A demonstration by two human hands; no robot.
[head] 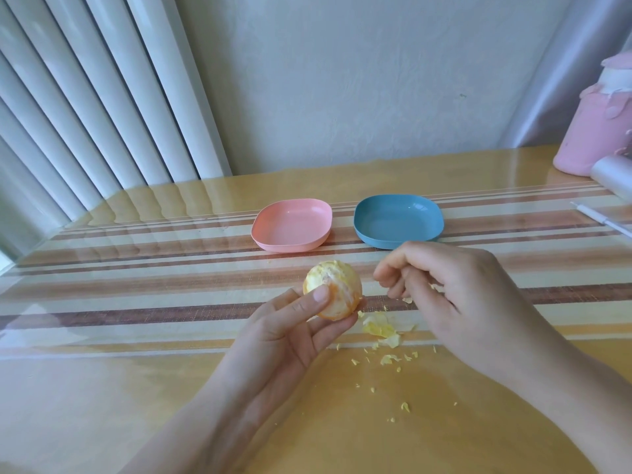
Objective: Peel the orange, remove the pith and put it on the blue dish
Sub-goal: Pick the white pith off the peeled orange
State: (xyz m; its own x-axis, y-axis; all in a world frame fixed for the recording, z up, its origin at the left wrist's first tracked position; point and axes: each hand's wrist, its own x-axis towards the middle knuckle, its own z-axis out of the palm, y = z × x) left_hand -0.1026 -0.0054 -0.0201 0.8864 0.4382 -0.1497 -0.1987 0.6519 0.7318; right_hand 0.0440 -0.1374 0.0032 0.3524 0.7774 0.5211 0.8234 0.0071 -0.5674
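My left hand (290, 330) holds the peeled orange (337, 285) above the table, thumb pressed on its front and fingers under it. White pith still patches the fruit's top. My right hand (455, 295) hovers just right of the orange with curled fingers, and small yellowish bits of pith show at its fingertips. The blue dish (398, 221) sits behind the hands with nothing in it. Peel and pith scraps (381, 328) lie on the table between my hands.
A pink dish (290, 224) stands left of the blue one. A pink bottle (595, 131) and a clear roll (612, 176) stand at the far right, with a thin white stick (602, 222) near them. Vertical blinds hang at the left, a wall behind.
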